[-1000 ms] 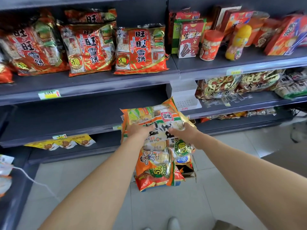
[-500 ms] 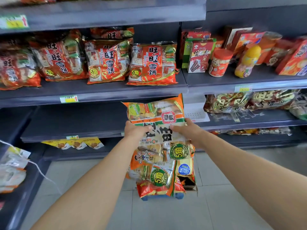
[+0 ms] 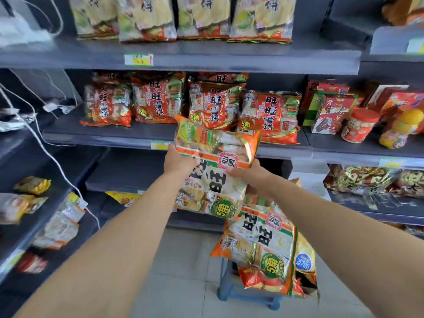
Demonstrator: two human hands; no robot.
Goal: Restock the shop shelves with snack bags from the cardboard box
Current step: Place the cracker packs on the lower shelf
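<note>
- Landmark: red-bag shelf, the tier carrying the red bags.
- Snack bag is in the air just in front of that shelf's front lip. Its top edge overlaps the red bags in view; can't tell if it touches them.
- Left hand grips the bag's left edge, fingers curled behind it. Right hand pinches the right edge, slightly lower.
- The print on the bag reads upside down from here.
- Cardboard box sits below and right of the red-bag shelf, on a blue stand. It's mostly hidden by the spare bags sticking out of it.
- Matching pale bags stand on the tier above the red-bag shelf. The lower tier, directly beneath it, shows bare board. The target is likely one of those two; can't tell which.
- My read of the step: carry and place, early in the restock since the box looks full.
- To do it well:
  - hold both edges so the bag doesn't fold
  - flip it so the print reads upright
  - clear the shelf lip and price tag before pushing in
  - seat the bottom seam first, label out, leaning on the row behind
- Risk: the bag's top corner clips the front red bags and tips them off.
</note>
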